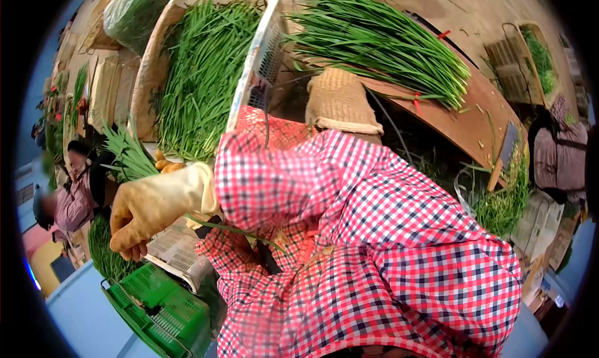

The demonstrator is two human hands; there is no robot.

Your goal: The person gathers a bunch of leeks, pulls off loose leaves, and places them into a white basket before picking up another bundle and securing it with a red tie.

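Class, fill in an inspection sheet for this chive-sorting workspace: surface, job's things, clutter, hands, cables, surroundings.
Surface: brown board, strewn with green scraps.
Job's things: chive bundle lying on the board; heaped chives in a lined basket.
Clutter: green crate, white crate, red ties.
Hands: left hand in a yellow rubber glove, fingers curled; right hand in a knit glove beside the bundle, fingers hidden.
Cables: nothing seen.
Surroundings: one person at the left edge, another person at the right; more greens about.
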